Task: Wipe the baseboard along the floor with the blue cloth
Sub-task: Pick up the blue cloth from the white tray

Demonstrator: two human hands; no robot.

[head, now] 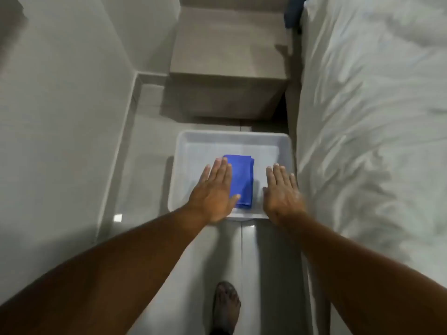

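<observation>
A folded blue cloth (243, 180) lies in a white plastic tray (232, 140) on the floor. My left hand (214, 192) is stretched flat, fingers together, over the tray's left side and overlaps the cloth's left edge. My right hand (283, 192) is flat and held over the tray's right side, just right of the cloth, holding nothing. I cannot tell whether either hand touches the cloth or tray. The grey baseboard (125, 141) runs along the foot of the left wall toward the far corner.
A beige nightstand (229, 59) stands against the far wall behind the tray. A bed with a white duvet (375, 129) fills the right side. Glossy grey floor tiles (145, 170) form a narrow aisle. My bare foot (226, 308) is at the bottom.
</observation>
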